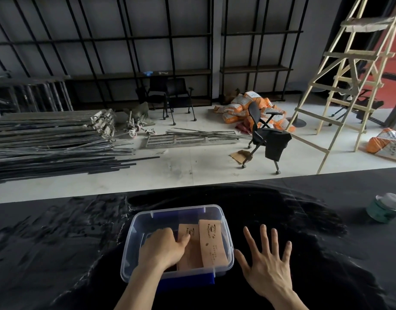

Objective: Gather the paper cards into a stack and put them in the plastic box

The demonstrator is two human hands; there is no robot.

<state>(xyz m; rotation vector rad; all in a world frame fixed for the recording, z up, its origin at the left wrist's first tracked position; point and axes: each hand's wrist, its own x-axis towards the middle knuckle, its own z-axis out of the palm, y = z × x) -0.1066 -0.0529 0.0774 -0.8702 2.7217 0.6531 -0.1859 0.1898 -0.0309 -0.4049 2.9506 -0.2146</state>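
Observation:
A clear plastic box (pixel 215 210) with blue clips stands on the black table in front of me. Brown paper cards (pixel 211 240) with dark print lie inside it, a taller one on the right and a lower one (pixel 192 253) beside it. My left hand (pixel 163 248) is inside the box, fingers curled on the lower cards with the thumb pressing on top. My right hand (pixel 265 262) hovers just right of the box, palm down, fingers spread wide, holding nothing.
A green jar with a clear lid (pixel 384 208) stands on the black table (pixel 58 242) at the far right. Beyond the table's far edge lie a floor with metal bars, an office chair (pixel 266 135), a wooden ladder and orange sacks.

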